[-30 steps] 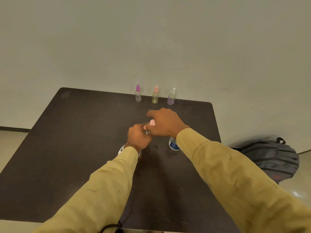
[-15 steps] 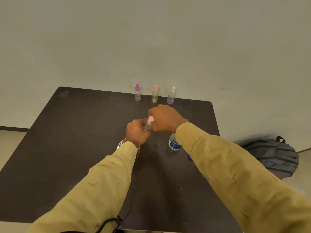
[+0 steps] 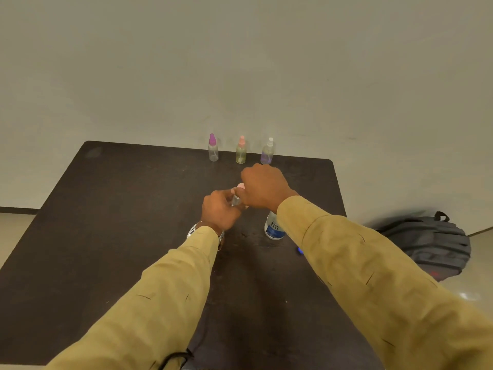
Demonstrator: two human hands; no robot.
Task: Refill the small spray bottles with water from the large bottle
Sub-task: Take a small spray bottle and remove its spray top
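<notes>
Over the middle of the dark table (image 3: 106, 236), my left hand (image 3: 220, 212) grips the clear body of a small spray bottle (image 3: 236, 201). My right hand (image 3: 264, 186) curls round its pink spray top (image 3: 241, 186). The large bottle (image 3: 273, 228), white with a blue label, stands on the table just right of my hands, partly hidden by my right sleeve. Three more small spray bottles stand in a row at the far edge: one with a purple top (image 3: 213, 148), a greenish one with a pink top (image 3: 241, 154), and a lilac one with a white top (image 3: 267, 152).
A small blue object (image 3: 300, 250) lies on the table beside my right sleeve. A grey backpack (image 3: 426, 244) sits on the floor to the right of the table. A plain wall rises close behind the table's far edge.
Both hands have stayed together on the small bottle and shifted slightly away from me. The bottle's pink top now peeks out at the left of my right hand.
</notes>
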